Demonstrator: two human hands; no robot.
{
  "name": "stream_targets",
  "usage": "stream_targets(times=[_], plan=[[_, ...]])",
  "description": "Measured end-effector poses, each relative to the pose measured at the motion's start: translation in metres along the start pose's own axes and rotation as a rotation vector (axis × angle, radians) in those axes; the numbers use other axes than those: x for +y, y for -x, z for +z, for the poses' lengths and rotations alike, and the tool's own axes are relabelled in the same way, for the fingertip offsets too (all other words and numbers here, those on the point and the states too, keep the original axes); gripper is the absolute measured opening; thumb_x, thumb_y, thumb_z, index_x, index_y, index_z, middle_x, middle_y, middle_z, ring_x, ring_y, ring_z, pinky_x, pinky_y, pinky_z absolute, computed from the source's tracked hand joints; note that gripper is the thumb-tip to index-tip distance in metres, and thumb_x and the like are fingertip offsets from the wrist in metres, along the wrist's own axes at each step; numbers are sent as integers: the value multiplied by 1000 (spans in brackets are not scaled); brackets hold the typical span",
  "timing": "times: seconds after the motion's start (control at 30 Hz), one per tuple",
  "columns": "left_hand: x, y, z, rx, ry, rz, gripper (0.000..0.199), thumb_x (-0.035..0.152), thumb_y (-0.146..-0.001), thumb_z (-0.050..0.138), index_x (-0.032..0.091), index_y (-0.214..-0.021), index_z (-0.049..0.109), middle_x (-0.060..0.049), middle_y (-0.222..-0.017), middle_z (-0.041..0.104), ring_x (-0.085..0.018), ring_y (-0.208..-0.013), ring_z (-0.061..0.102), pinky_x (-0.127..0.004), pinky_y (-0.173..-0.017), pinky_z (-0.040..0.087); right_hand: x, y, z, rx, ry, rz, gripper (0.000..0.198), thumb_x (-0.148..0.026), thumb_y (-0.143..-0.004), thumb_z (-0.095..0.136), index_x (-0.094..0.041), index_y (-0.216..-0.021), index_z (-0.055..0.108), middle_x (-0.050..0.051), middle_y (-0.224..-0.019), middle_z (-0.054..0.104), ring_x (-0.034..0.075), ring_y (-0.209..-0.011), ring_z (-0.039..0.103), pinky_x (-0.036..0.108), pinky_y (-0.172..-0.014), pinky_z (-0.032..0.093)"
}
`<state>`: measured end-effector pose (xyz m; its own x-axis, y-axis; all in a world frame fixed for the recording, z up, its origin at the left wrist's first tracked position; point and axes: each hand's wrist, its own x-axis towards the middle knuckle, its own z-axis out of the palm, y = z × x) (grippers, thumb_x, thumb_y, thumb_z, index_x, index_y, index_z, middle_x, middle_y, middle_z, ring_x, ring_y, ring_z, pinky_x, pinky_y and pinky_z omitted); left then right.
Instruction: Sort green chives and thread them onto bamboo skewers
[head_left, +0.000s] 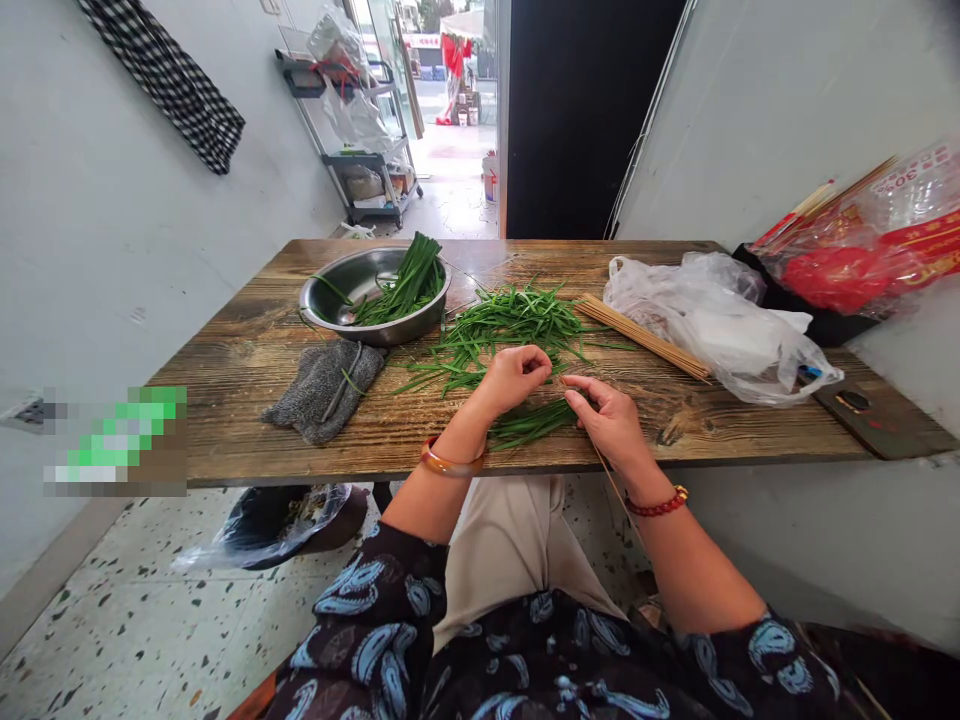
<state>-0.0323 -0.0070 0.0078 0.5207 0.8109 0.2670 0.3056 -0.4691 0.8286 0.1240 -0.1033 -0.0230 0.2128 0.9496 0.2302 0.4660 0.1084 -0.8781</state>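
Note:
My right hand (606,412) is closed on a thin bamboo skewer (611,485), whose lower length slants down past the table edge toward my lap. Just left of it, my left hand (516,378) is pinched close to the skewer's upper end; anything between its fingertips is too small to make out. Beneath both hands lies a small bunch of green garlic chives (531,424). A larger loose pile of cut chives (517,320) spreads right behind my left hand. To the right of that pile rests a bundle of bamboo skewers (645,338).
At the back left of the wooden table (240,400) stands a metal bowl (405,328) holding more chives. A grey cloth (326,390) lies before it. White plastic bags (697,310) and a dark board (885,415) sit at right. A lined bin (300,530) stands below.

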Motion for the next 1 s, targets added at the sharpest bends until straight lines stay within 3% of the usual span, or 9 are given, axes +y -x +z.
stream_targets(times=[0.23, 0.47, 0.57, 0.7, 0.8, 1.0], plan=[[1, 1, 0, -12, 3, 2, 8, 18, -75, 58, 13, -75, 65, 3, -63, 57, -7, -59, 45, -20, -57, 36, -1, 0, 0, -6, -11, -4, 38, -42, -86, 56, -19, -112, 71, 8, -101, 73, 21, -79, 66, 29, -59, 50], [-1, 1, 0, -20, -10, 22, 9, 18, -75, 58, 14, -75, 66, 3, -63, 57, -8, -59, 44, -21, -58, 35, 0, 0, 1, -7, -9, -7, 36, -42, -85, 56, -20, -110, 70, 8, -101, 73, 18, -72, 63, 29, -58, 49], [0, 1, 0, -22, -5, 12, 10, 16, -75, 58, 13, -76, 67, 3, -64, 58, -8, -60, 45, -21, -58, 35, 2, -1, 2, 13, -18, -11, 40, -41, -85, 57, -18, -116, 67, 6, -86, 70, 16, -66, 59, 28, -57, 47], [2, 2, 0, -52, 21, 3, 10, 15, -75, 58, 13, -76, 67, 3, -64, 58, -7, -59, 45, -20, -57, 35, 3, -1, 2, 30, -36, 0, 56, -41, -84, 59, -16, -133, 53, -5, -59, 52, 12, -52, 48, 26, -54, 43], [2, 2, 0, -81, 50, 2, 9, 15, -76, 59, 13, -76, 67, 3, -64, 58, -7, -58, 45, -20, -57, 36, 2, -1, 2, 28, -39, -8, 60, -41, -84, 58, -16, -138, 49, -8, -58, 43, 11, -51, 44, 25, -54, 40], [0, 3, 2, -172, 133, 8, 8, 17, -76, 61, 13, -77, 68, 2, -65, 61, -8, -59, 50, -20, -57, 39, 1, -1, 1, 19, -45, -16, 60, -42, -86, 58, -16, -139, 49, -8, -60, 42, 10, -51, 43, 25, -54, 40]])
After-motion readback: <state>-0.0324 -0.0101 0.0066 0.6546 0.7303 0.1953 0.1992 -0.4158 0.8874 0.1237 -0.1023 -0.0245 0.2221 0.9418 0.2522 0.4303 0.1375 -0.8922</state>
